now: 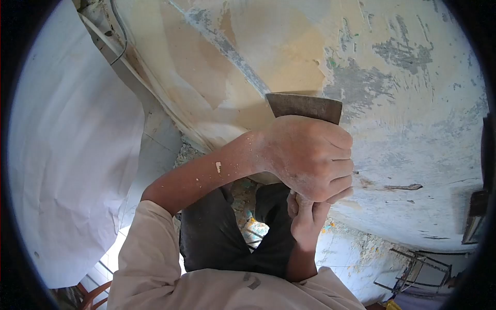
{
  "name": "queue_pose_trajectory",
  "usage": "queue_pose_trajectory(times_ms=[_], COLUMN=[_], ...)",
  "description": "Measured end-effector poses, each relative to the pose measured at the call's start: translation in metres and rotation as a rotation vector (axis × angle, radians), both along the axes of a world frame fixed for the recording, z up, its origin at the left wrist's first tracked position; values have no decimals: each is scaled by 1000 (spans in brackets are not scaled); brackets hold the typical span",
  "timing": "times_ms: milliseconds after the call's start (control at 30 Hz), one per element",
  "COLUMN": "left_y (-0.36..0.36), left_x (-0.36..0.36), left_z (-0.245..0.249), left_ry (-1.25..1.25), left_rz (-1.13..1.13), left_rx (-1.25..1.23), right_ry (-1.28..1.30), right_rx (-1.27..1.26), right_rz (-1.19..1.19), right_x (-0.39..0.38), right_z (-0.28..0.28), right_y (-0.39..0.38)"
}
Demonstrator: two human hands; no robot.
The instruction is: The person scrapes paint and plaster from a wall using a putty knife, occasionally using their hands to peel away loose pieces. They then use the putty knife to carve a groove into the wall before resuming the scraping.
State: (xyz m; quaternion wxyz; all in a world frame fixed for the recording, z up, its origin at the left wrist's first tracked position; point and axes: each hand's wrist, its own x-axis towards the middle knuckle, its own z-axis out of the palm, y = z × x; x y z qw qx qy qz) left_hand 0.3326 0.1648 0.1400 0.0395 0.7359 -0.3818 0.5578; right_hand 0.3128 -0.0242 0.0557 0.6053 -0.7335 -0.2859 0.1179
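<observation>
A wide metal scraper blade (305,105) lies with its edge at the peeling wall (248,57), pointing away from me. My left hand (312,157) is wrapped round the tool just below the blade, and pale dust and paint flakes cling to its wrist and forearm. Directly beneath it, my right hand (309,214) is closed in line with the tool. The handle itself is hidden by my fingers. Yellowish paint covers the wall left of the blade, while grey and whitish bare patches show to the right. A pale strip runs up and left from the blade's corner.
A large white sheet (82,144) hangs along the left. Paint debris (356,243) litters the floor near the wall's foot. At the lower right stands a dark metal frame (423,271); part of a reddish-brown chair (95,295) shows at lower left. A cable (124,36) hangs at upper left.
</observation>
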Motion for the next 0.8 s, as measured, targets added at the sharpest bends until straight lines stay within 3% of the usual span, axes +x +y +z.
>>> queue_pose_trajectory(times_ms=[133, 367, 633, 800], left_y=[-2, -1, 1, 8], left_x=[-8, -7, -6, -1], left_z=[-2, -7, -6, -2], left_ry=[6, -39, -25, -73], left_rz=[-37, -99, -105, -86], left_rx=[18, 27, 31, 38], right_ry=[49, -131, -13, -196], right_rx=[74, -49, 21, -19], right_rz=[-17, 9, -61, 28], right_x=[-17, -15, -20, -7], right_z=[-7, -35, -24, -33], right_y=[1, -7, -9, -5])
